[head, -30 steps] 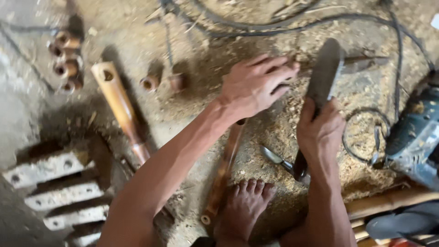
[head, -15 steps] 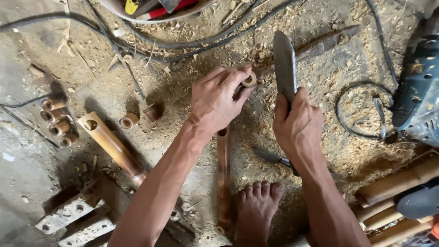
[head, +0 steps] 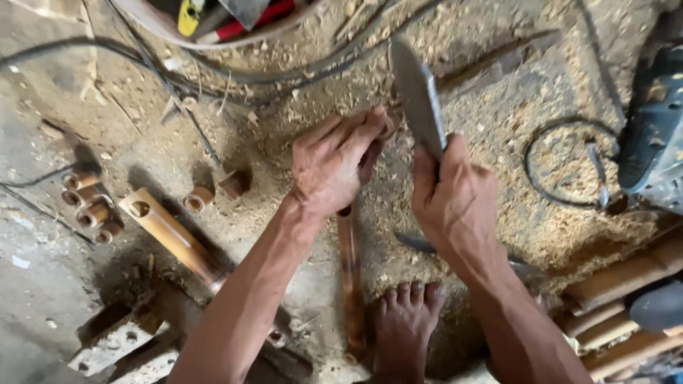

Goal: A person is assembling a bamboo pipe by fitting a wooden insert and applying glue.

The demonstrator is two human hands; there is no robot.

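A bare foot (head: 403, 328) rests just right of the bamboo stick's (head: 351, 281) lower end. Above it, the left hand (head: 334, 165) is wrapped around the stick's upper end. Right of the stick, the right hand (head: 453, 201) clenches a machete (head: 418, 97), blade pointing away over sawdust.

Top of bamboo stick (head: 351, 270) hidden under left hand (head: 334, 167). Knife (head: 418, 96) handle hidden inside right hand (head: 455, 203); blade blurred. Second blade (head: 420, 245) on floor partly hidden behind right wrist. Tub (head: 213, 21) cut off by top edge, tools inside only half seen. Power tool (head: 654, 135) cut off by right edge. Bamboo pile (head: 619, 284) cut off at right corner.
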